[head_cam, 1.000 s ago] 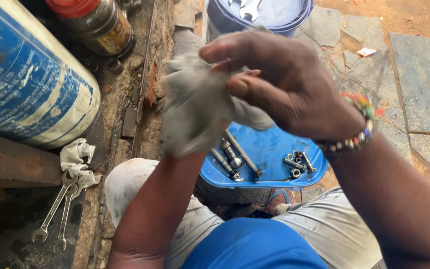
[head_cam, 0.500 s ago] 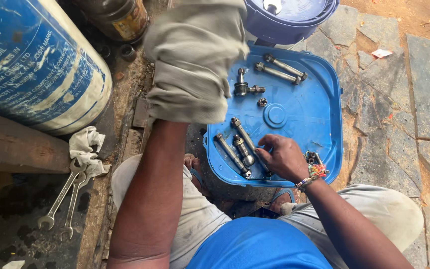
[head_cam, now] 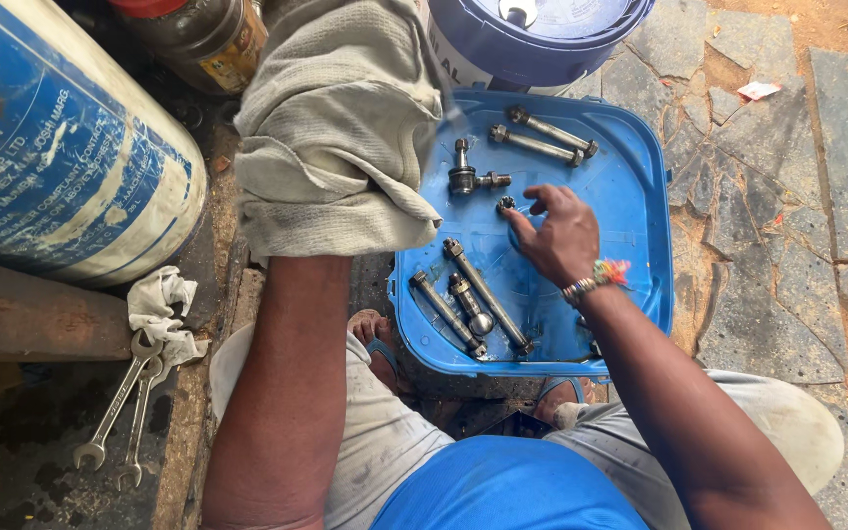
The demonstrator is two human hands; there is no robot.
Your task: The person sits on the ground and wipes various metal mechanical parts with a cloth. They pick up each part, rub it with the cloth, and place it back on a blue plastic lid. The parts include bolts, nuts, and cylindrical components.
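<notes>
A small metal nut lies on the blue plastic lid, right at the fingertips of the right hand. That hand is flat and low over the lid with its fingers spread and reaching toward the nut, and it grips nothing. A bright bead bracelet sits on its wrist. The left hand is hidden inside a big grey rag that it holds up high, so the fingers cannot be seen, but they are wrapped in the cloth. Just past the right hand's fingers lies a short metal fitting, and farther off two long bolts. Near the right wrist lie three more bolts. Far out past the left arm, two spanners lie by a small white cloth and a big blue drum.
</notes>
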